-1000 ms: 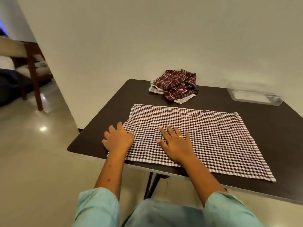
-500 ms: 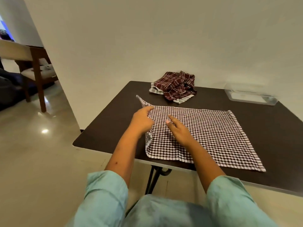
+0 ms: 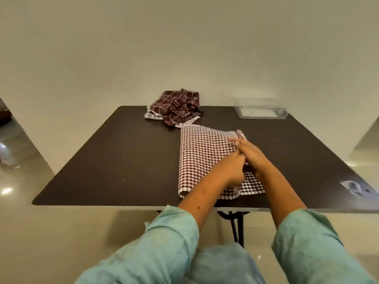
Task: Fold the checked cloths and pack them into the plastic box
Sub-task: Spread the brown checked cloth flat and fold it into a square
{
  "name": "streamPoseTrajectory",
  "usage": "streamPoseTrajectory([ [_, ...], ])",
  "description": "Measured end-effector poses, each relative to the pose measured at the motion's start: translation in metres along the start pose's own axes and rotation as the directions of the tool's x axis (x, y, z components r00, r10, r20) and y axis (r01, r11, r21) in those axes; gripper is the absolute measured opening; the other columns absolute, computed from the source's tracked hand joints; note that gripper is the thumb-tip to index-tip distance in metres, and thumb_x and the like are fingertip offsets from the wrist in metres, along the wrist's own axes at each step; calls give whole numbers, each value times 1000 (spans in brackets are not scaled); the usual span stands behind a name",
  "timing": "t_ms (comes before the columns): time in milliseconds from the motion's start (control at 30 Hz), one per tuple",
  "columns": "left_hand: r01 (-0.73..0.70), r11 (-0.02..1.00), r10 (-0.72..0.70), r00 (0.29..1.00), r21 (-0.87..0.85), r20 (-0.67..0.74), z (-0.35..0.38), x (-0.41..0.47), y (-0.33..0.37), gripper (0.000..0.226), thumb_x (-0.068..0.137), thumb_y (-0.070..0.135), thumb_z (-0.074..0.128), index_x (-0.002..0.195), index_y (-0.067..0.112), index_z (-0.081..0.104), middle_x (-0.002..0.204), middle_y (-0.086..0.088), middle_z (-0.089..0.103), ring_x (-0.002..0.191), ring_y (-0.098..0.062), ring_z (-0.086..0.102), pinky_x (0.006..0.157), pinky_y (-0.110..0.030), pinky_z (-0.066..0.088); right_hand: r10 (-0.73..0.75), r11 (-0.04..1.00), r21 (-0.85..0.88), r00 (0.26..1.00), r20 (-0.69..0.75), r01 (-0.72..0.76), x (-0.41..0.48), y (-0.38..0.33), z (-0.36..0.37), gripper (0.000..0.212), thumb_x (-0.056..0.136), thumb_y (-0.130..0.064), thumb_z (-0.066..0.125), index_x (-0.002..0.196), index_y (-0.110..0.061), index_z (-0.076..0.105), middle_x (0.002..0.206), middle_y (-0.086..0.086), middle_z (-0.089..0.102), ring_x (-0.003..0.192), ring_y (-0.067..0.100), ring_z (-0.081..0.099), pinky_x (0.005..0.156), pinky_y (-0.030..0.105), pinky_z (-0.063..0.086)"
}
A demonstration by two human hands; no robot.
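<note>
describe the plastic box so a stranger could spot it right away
Find the dark table. Look to its far right corner, right of the crumpled maroon plaid cloths. The plastic box there is the only clear, rigid thing on it.

Tabletop (image 3: 123,160): dark, smooth, faint sheen.
Checked cloth (image 3: 203,152): woven, nubbly waffle texture, matt.
Plaid cloth heap (image 3: 178,107), far side: thin soft fabric, matt.
Plastic box (image 3: 260,113): clear plastic, glossy.
Floor (image 3: 41,232): polished, reflecting lights.
Sleeves (image 3: 170,232): soft matt fabric.
Table legs (image 3: 235,226): black, apparently metal.

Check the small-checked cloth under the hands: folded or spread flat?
Folded in half. The checked cloth lies doubled, fold along its left side, two layers showing at the near edge.
</note>
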State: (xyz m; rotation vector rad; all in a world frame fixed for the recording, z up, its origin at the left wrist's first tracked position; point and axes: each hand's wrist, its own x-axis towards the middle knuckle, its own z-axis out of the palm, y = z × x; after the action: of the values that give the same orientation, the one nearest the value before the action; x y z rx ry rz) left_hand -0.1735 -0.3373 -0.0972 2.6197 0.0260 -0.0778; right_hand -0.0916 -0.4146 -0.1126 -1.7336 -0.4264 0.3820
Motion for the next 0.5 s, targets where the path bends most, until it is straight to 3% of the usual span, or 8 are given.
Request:
streamPoseTrajectory([
  [67,19,995,-25,998,95,57,22,-1,1,68,84,16,65,144,15,33,147,-5,33,124,-29,45,99,-44,45,33,968,-248,999,21,-26,2,14,-11,30,99,-13,46,122,-6,63,133,10,57,120,18,52,97,25,39],
  [167,54,965,-72,996,256,60,37,-6,0,62,86,36,62,142,24,38,151,-4,24,134,-32,30,104,-52,38,66,916,-394,997,-49,-80,5,24,-13,30,94,-9,53,121,-7,64,131,10,60,119,18,54,100,26,39],
  [300,134,914,-134,991,383,-26,32,-11,-5,45,89,27,56,133,21,48,136,-4,43,125,-30,38,97,-50,37,27,851,-518,993,-117,-85,0,23,-1,42,93,-10,52,135,-4,51,140,12,51,131,25,45,107,29,31],
  [400,237,866,-188,970,441,-152,16,-12,-30,28,93,23,50,120,20,57,126,-2,56,119,-28,45,95,-49,37,3,862,-500,987,-161,-84,-9,22,17,31,87,-12,56,116,1,59,118,23,60,107,35,58,89,36,44],
  [500,378,815,-297,923,439,-243,-8,-17,-64,26,95,19,44,114,22,60,122,-1,59,120,-26,45,104,-57,28,84,947,-298,988,-128,-119,-24,12,44,7,86,-7,53,93,-6,55,88,15,62,77,30,63,63,36,54],
])
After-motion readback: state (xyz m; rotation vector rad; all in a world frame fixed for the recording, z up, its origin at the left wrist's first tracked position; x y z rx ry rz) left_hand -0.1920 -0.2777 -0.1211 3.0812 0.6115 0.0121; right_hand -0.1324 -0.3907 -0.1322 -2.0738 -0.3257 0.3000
